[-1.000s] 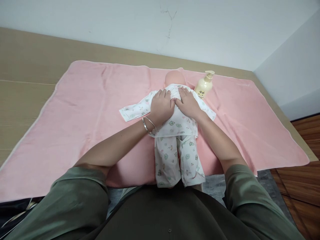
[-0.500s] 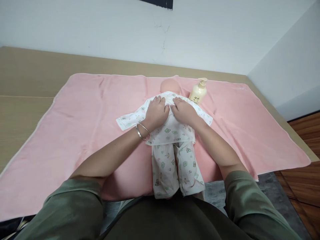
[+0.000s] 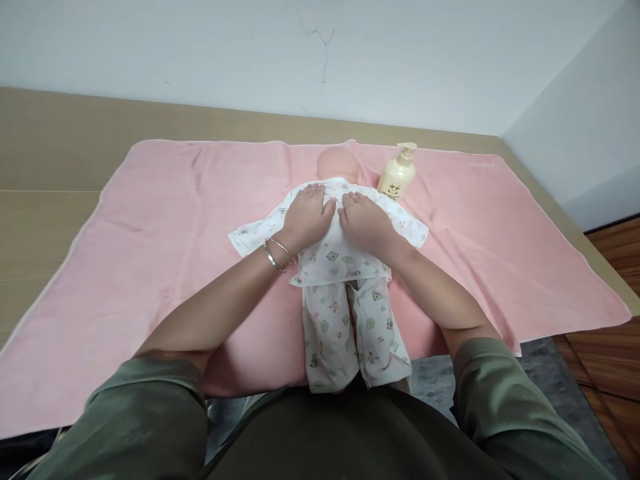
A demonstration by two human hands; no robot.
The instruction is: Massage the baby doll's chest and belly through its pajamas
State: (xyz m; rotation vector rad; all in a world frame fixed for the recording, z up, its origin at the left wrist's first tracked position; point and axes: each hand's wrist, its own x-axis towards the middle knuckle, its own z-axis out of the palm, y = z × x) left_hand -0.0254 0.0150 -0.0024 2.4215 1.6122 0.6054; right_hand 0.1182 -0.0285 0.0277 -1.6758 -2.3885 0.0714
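A baby doll (image 3: 338, 163) lies on a pink blanket, its bald head toward the wall and its legs over the near edge. It wears a white patterned shirt (image 3: 340, 260) and matching trousers (image 3: 327, 340). My left hand (image 3: 309, 217) rests flat on the left of the doll's upper back, fingers stretched toward its head. On the other side my right hand (image 3: 367, 223) lies the same way, palm down on the shirt. The two thumbs are close together near the middle. Both palms are hidden. Neither hand grips anything.
A cream pump bottle (image 3: 397, 175) stands on the blanket, just right of the doll's head. The pink blanket (image 3: 165, 220) covers much of the wooden table (image 3: 50, 140). Behind the table is a white wall (image 3: 225, 53). Wooden panels (image 3: 610, 267) are at the far right.
The camera view has tilted slightly down. My hands stay on the doll's upper back, spread a little farther apart, with the fingers still flat.
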